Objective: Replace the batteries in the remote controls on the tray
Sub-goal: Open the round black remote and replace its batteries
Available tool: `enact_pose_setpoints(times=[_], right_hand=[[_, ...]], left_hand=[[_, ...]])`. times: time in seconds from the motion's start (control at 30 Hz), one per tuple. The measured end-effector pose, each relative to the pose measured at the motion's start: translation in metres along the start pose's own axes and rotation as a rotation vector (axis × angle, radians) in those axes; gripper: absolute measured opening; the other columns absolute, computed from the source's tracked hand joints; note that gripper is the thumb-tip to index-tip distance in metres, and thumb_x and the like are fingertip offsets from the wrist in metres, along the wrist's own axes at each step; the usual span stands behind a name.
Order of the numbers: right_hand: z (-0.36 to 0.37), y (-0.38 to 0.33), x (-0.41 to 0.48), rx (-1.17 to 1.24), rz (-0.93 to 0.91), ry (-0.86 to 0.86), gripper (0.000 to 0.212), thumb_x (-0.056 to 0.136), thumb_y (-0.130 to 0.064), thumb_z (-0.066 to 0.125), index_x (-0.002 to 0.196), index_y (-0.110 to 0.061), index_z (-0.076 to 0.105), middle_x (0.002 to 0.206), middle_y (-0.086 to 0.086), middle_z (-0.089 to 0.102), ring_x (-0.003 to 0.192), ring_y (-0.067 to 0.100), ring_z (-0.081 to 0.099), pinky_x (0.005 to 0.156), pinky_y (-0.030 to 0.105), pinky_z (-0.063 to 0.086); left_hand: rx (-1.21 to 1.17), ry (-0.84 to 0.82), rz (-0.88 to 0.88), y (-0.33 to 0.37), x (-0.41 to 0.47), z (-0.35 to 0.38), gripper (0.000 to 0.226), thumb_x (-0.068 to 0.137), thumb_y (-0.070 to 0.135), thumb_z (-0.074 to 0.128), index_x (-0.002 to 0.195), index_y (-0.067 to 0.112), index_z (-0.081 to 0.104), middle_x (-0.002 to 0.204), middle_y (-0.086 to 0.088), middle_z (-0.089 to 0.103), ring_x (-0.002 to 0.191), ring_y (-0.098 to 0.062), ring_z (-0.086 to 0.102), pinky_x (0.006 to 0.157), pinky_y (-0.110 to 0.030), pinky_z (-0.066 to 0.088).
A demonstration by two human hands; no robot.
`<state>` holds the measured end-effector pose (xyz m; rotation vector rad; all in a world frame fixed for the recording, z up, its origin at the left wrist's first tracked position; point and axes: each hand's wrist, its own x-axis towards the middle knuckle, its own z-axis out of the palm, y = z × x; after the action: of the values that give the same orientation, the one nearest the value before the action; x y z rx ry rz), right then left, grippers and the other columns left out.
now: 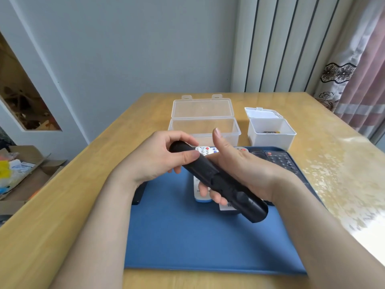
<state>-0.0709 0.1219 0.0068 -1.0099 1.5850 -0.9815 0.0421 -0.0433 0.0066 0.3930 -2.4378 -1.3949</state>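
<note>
Clearly above the blue tray (198,243), the left hand (162,157) pinches the black remote (216,180) at its far end; the right hand (239,163) curls fingers beneath its middle, thumb raised.

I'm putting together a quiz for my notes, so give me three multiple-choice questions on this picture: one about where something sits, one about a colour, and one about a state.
1. Where does the small white plastic box stand?
A. on the wooden table, right of the clear rectangular plastic box
B. on the floor
C. on a shelf

2. What colour is the flat rectangular tray?
A. red
B. blue
C. green

3. What is the state of the long black remote control?
A. lying untouched
B. packed in a box
C. held in both hands

Answers:
1. A, as it stands on the tabletop beside the clear box.
2. B, as its bare surface is blue.
3. C, as the left hand pinches its far end and the right hand cradles its middle.
</note>
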Motion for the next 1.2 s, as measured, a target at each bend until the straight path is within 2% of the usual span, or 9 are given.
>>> enact_pose_setpoints(times=[0.1,0.23,0.37,0.47,0.57,0.73,0.87,1.07,1.2], right_hand=[[0.000,0.000,0.001,0.031,0.014,0.006,0.090,0.089,-0.075,0.011,0.113,-0.005,0.061,0.079,0.016,0.071,0.054,0.021,0.059,0.055,0.025,0.051],[-0.002,0.001,0.001,0.167,-0.016,-0.044,0.077,0.086,-0.074,0.026,0.130,-0.017,0.053,0.095,0.026,0.070,0.067,0.028,0.064,0.060,0.031,0.054],[-0.018,0.002,-0.007,0.248,-0.178,0.055,0.048,0.086,-0.037,0.058,0.121,-0.004,0.062,0.097,0.024,0.070,0.082,0.030,0.070,0.068,0.032,0.061],[-0.030,0.004,-0.007,0.502,-0.306,0.299,0.033,0.075,-0.013,0.067,0.106,-0.001,0.066,0.095,0.018,0.073,0.080,0.032,0.074,0.071,0.028,0.061],[-0.024,0.003,0.003,0.706,-0.442,0.490,0.030,0.078,-0.019,0.068,0.106,-0.010,0.064,0.088,0.010,0.073,0.070,0.025,0.072,0.058,0.023,0.056],[-0.009,0.000,0.016,0.856,-0.477,0.768,0.020,0.095,-0.037,0.058,0.103,-0.019,0.057,0.075,0.004,0.062,0.062,0.017,0.056,0.055,0.025,0.045],[-0.005,0.002,0.017,0.831,-0.506,0.755,0.022,0.095,-0.035,0.058,0.103,-0.015,0.051,0.076,0.006,0.065,0.063,0.017,0.056,0.053,0.024,0.045],[0.008,0.004,0.026,0.660,-0.437,0.761,0.034,0.097,-0.038,0.055,0.077,-0.011,0.052,0.070,0.007,0.063,0.052,0.021,0.050,0.047,0.026,0.039],[0.004,0.003,0.022,0.764,-0.354,0.805,0.037,0.097,-0.045,0.052,0.082,-0.011,0.050,0.073,0.012,0.061,0.043,0.015,0.045,0.043,0.024,0.038]], left_hand=[[-0.007,-0.071,-0.036,0.001,-0.002,0.001,0.013,0.085,0.023,0.069,0.097,0.017,0.068,0.081,-0.002,0.072,0.065,-0.017,0.067,0.054,-0.021,0.049],[-0.118,0.029,0.012,0.005,-0.002,0.001,0.007,0.078,0.014,0.074,0.084,0.013,0.071,0.076,0.001,0.069,0.069,-0.007,0.064,0.054,-0.020,0.050],[-0.220,0.213,-0.007,0.002,0.000,-0.004,0.006,0.078,0.012,0.074,0.082,0.014,0.071,0.078,0.000,0.066,0.069,-0.008,0.063,0.054,-0.019,0.052],[-0.363,0.367,-0.058,0.001,0.004,-0.004,0.004,0.080,0.016,0.074,0.080,0.016,0.069,0.077,0.001,0.068,0.062,-0.012,0.066,0.051,-0.017,0.051],[-0.486,0.430,-0.124,0.005,0.007,0.004,0.008,0.084,0.018,0.069,0.079,0.016,0.064,0.065,0.001,0.066,0.048,-0.010,0.059,0.046,-0.016,0.047],[-0.524,0.369,-0.151,0.013,0.009,0.031,0.017,0.089,0.020,0.063,0.075,0.020,0.053,0.063,0.000,0.058,0.041,-0.010,0.045,0.039,-0.017,0.038],[-0.450,0.330,-0.130,0.015,0.008,0.040,0.016,0.090,0.024,0.062,0.075,0.024,0.055,0.059,0.005,0.059,0.042,-0.011,0.046,0.042,-0.018,0.036],[-0.224,0.296,-0.068,0.017,0.008,0.052,0.019,0.094,0.023,0.057,0.076,0.018,0.058,0.058,0.005,0.057,0.045,-0.006,0.046,0.043,-0.016,0.035],[-0.016,0.274,0.073,0.011,0.009,0.053,0.014,0.091,0.040,0.058,0.083,0.029,0.062,0.074,-0.001,0.064,0.065,-0.012,0.056,0.062,-0.031,0.047]])
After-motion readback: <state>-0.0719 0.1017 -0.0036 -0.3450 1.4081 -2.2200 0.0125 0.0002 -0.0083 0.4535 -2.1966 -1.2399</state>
